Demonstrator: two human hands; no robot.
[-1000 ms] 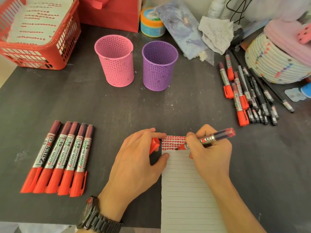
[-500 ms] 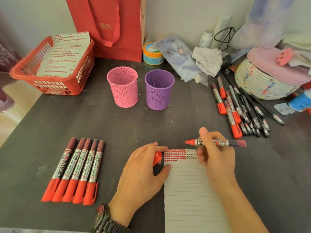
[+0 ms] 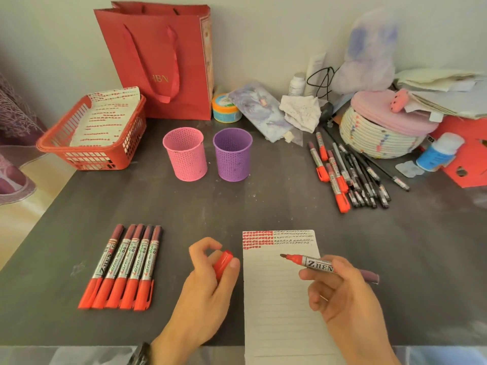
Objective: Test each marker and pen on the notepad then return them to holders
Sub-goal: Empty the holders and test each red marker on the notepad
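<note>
Head camera: the right hand [image 3: 342,293] has its fingers curled round the barrel of an uncapped red marker with a silver printed label [image 3: 316,264], whose tip points left over the lined white paper notepad [image 3: 279,312]. It looks lifted off the page, though I cannot be sure. The left hand [image 3: 208,280] pinches the glossy red plastic cap [image 3: 223,263] between thumb and fingers, just beside the pad's left edge.

The likely next step is recapping, and that is where trouble could come. If cap and tip meet off-line, the wet felt tip could ink the fingers or drag a stray streak across the clean lines below the red test marks. The cap is small and smooth, so a loose pinch could let it drop and roll on the matte dark grey counter [image 3: 263,201].

The pink perforated plastic holder [image 3: 185,154] and the purple perforated plastic holder [image 3: 232,154] stand side by side, well apart from the hands. Both are light-looking tapered cups, and a marker dropped in hard or against the rim could tip one.

A row of five capped markers [image 3: 123,267] lies left of the left hand, barrels touching. A looser pile of markers and thin dark pens [image 3: 347,175] lies at the far right. Their round barrels would roll if knocked by a reaching sleeve or wrist.
</note>
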